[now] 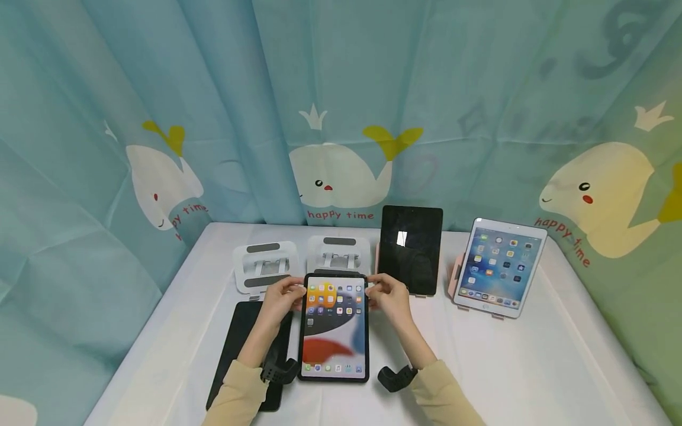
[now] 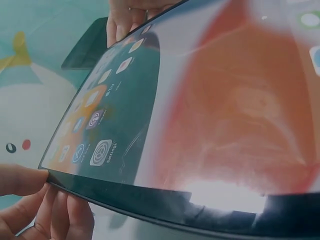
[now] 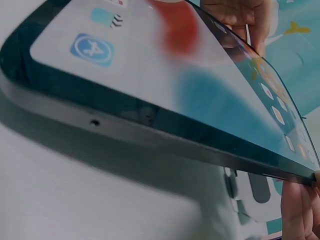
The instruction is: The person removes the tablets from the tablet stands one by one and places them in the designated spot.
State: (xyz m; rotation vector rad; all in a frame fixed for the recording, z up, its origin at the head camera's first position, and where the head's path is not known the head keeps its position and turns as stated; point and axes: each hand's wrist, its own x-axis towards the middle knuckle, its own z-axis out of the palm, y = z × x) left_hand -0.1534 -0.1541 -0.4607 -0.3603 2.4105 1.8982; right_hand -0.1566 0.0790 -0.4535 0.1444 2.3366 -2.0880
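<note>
A lit tablet (image 1: 334, 331) in a black case, its home screen showing app icons, is held between both hands, screen up. My left hand (image 1: 280, 303) pinches its far left corner; in the left wrist view the thumb (image 2: 22, 180) lies at the screen edge with the fingers curled beneath. The far right corner is gripped by my right hand (image 1: 391, 296), whose fingers (image 3: 298, 210) curl under the edge in the right wrist view. Just past the tablet's far edge stands a white tablet stand (image 1: 363, 248) with grey pads, partly hidden by it.
Left of it is a second white stand (image 1: 294, 260). A dark tablet (image 1: 229, 355) lies under my left forearm. At the right, a black-screened tablet (image 1: 410, 254) and a lit white-framed tablet (image 1: 502, 266) lean on pink stands. A whale-print curtain (image 1: 458, 89) hangs behind the white table (image 1: 559, 378).
</note>
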